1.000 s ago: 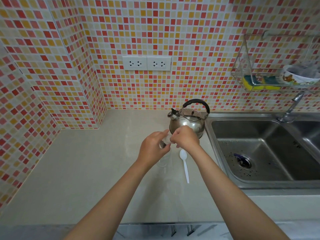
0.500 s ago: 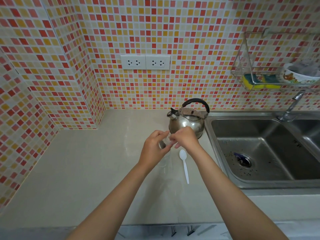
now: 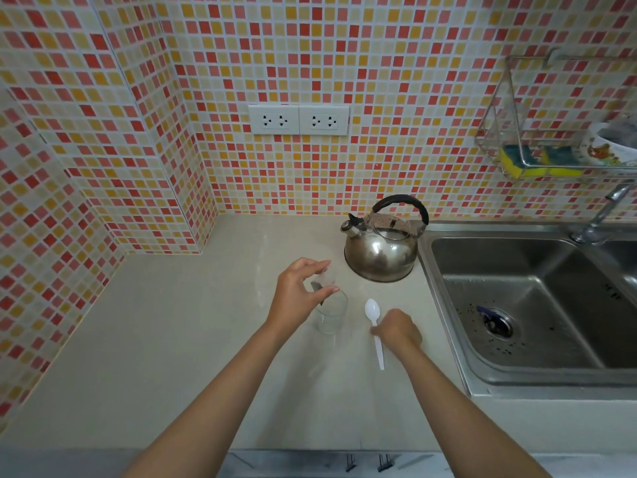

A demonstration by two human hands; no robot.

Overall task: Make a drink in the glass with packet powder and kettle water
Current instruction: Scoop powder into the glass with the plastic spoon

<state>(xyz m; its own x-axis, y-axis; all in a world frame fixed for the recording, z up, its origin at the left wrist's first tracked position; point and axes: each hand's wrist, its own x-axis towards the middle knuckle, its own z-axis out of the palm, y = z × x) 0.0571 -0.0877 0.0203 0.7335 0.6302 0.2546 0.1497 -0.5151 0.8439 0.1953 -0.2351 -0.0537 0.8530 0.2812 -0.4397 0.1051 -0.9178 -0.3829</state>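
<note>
A person's left hand (image 3: 296,294) pinches a small packet (image 3: 323,281) between thumb and fingertips, tilted just above the clear glass (image 3: 331,315) on the beige counter (image 3: 172,339), while the right hand (image 3: 396,329) curls down onto the handle of a white plastic spoon (image 3: 375,322) lying beside the glass. The steel kettle (image 3: 381,250) stands behind, near the sink (image 3: 517,305). To empty the packet cleanly, its torn mouth should probably stay over the rim, and a tap would loosen clinging powder.

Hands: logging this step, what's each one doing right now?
Left hand: pinches the packet over the glass.
Right hand: on the spoon; grip unclear.
</note>
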